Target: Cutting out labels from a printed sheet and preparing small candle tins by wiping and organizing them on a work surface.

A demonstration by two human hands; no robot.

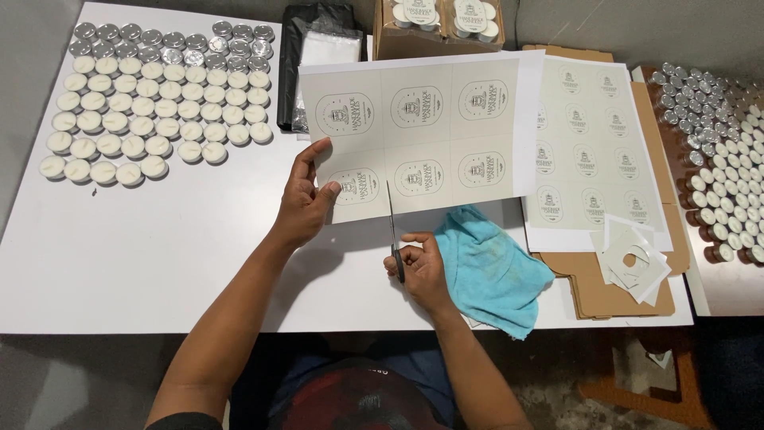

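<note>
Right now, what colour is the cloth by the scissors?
Light blue cloth, clearest in the head view.

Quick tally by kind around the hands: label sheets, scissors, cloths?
Label sheets: 2, one held by the left hand, one on cardboard
Scissors: 1, in the right hand
Blue cloth: 1
Total: 4

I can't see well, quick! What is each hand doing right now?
Left hand: closed on the left edge of the label sheet, thumb on top.
Right hand: closed on the scissors, blades at the sheet's bottom edge.
</note>
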